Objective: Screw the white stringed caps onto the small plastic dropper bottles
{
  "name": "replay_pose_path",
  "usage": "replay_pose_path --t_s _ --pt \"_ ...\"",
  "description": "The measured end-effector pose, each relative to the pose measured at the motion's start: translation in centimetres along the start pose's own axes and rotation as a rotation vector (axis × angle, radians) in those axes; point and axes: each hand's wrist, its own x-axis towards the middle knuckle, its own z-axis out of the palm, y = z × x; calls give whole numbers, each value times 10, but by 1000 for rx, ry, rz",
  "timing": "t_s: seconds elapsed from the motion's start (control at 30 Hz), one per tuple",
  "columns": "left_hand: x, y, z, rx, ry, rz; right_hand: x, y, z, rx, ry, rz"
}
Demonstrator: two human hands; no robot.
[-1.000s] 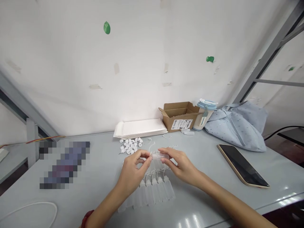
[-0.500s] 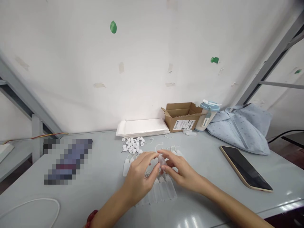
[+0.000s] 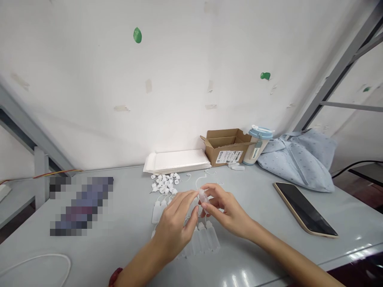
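Observation:
In my right hand (image 3: 229, 209), a small translucent plastic squeeze bottle (image 3: 204, 196) stands tilted, pinched between thumb and fingers. A thin white strap (image 3: 197, 181) curls up behind its neck. My left hand (image 3: 176, 221) is beside the bottle's top, index fingertip at the neck, thumb apart from it and fingers stretched. Below and between the hands lie several similar bottles (image 3: 213, 237) side by side, partly hidden by my left hand. More bottles (image 3: 156, 211) with thin straps lie left of that hand. Beyond them is a loose pile of small white caps (image 3: 164, 182).
White padded envelopes (image 3: 179, 160) lie against the wall, beside an open cardboard box (image 3: 226, 149). Further right stand a blue-lidded cup (image 3: 254, 151) and a pale blue cloth bag (image 3: 296, 161). A phone (image 3: 305, 209) lies at right. A white cable (image 3: 44, 256) curves at front left.
My left thumb has come away from the bottle, while my right hand keeps its hold. The whole view has shifted slightly, so things on the table appear a little further left.

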Motion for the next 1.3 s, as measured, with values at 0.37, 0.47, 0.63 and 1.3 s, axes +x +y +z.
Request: replay_pose_path --t_s 0.37,0.47,0.63,1.3 --pt "2 4 0 -45 16 8 -2 1 0 -54 -35 -78" --pt "2 4 -1 -52 7 40 -2 1 0 -64 -19 -81" --pt "1 3 -2 8 -54 54 -2 2 1 -45 16 -43" --pt "5 6 8 199 57 103 4 -2 7 341 49 161"
